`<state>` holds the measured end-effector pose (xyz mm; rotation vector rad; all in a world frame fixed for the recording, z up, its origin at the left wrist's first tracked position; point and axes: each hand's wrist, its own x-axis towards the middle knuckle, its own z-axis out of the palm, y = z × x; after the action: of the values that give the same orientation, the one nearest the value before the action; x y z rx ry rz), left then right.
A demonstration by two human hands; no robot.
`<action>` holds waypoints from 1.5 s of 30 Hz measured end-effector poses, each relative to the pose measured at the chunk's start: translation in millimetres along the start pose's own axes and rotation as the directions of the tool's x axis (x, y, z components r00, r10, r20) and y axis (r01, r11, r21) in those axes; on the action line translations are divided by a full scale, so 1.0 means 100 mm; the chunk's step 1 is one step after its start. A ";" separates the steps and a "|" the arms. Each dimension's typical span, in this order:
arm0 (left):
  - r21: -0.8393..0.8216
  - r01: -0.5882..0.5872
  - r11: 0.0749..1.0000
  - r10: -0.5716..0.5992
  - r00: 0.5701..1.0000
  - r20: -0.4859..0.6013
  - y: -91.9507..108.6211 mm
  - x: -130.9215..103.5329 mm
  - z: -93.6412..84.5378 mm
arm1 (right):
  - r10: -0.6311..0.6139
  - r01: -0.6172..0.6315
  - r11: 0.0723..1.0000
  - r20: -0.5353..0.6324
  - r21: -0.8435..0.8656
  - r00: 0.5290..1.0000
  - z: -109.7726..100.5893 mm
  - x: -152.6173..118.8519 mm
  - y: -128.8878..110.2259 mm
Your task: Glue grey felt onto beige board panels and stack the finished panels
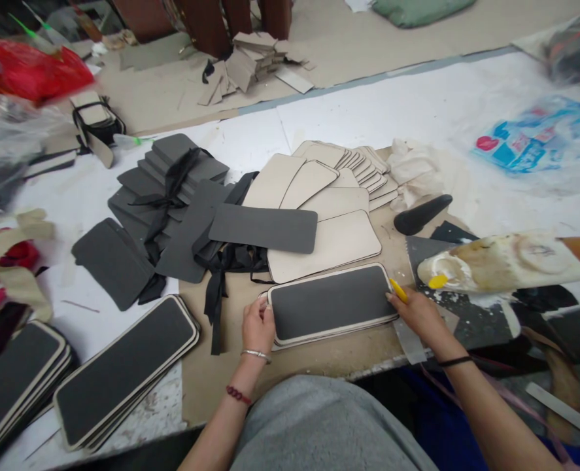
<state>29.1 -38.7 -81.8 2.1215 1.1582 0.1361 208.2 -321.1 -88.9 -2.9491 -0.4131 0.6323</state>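
Observation:
A rounded rectangular panel (331,302), dark grey inside a cream border, lies in front of me on a few similar pieces. My left hand (259,326) grips its left end, thumb on top. At the right end, my right hand (418,318) touches the corner while holding a thin yellow stick (398,290), whose far end I cannot make out. Just behind are cream panels (326,245) and a loose dark grey panel (263,227) lying across them. A plastic bottle cut open (510,261), with white paste at its mouth, lies right of my right hand.
Bordered panels are stacked at the left, one pile (125,369) nearest me. Fanned dark panels (172,176) tied with black strips lie behind. A black curved object (423,214), crumpled cloth (414,173) and a printed plastic bag (539,134) are at the right.

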 end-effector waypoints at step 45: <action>-0.399 0.615 0.680 -0.364 0.756 0.544 -0.05 0.23 -0.22 | 0.001 -0.012 0.924 0.030 0.382 1.000 -0.16 -0.01 -0.27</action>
<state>30.8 -7.8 -73.7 1.1668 1.2040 -0.2189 207.3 -296.2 -70.1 -2.5728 -0.2470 0.6711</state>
